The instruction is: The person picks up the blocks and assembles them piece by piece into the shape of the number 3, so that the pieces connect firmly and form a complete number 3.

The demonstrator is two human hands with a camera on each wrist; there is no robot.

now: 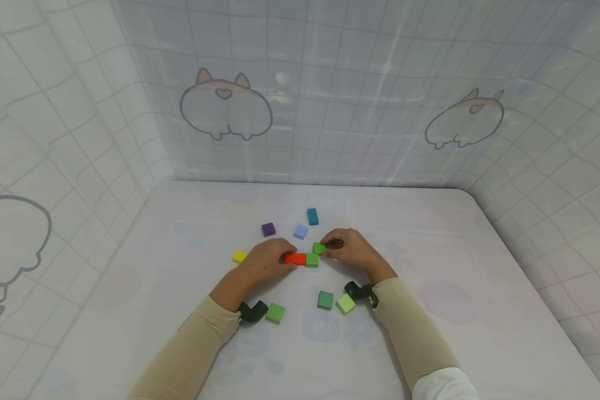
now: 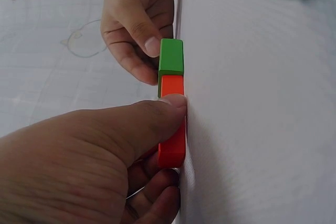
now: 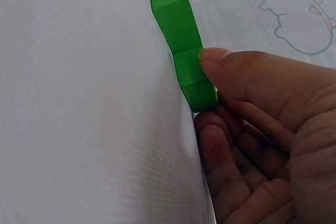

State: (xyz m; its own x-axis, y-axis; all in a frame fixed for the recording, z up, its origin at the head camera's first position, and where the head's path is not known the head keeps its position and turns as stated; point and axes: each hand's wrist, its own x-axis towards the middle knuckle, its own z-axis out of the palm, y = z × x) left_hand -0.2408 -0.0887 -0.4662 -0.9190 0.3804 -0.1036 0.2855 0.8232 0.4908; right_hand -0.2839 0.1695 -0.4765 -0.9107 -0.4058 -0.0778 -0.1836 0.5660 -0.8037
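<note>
In the head view, my left hand [image 1: 266, 261] pinches a red block [image 1: 296, 259] lying flat on the table. In the left wrist view, its thumb covers the middle of the red block [image 2: 172, 148], so whether this is one piece or two cannot be told. A green block [image 1: 312, 260] touches the red one's right end. My right hand [image 1: 352, 253] pinches a second green block [image 1: 319, 248] just behind the first. In the right wrist view, this held green block [image 3: 194, 74] touches the other green block [image 3: 176, 22], thumb on one side.
Behind the hands lie a purple block [image 1: 268, 229], a light blue block [image 1: 300, 231] and a teal block [image 1: 313, 216]. A yellow block [image 1: 239, 256] is partly behind the left hand. Nearer are a green block [image 1: 275, 313], a darker green block [image 1: 325, 300] and a lime block [image 1: 346, 303].
</note>
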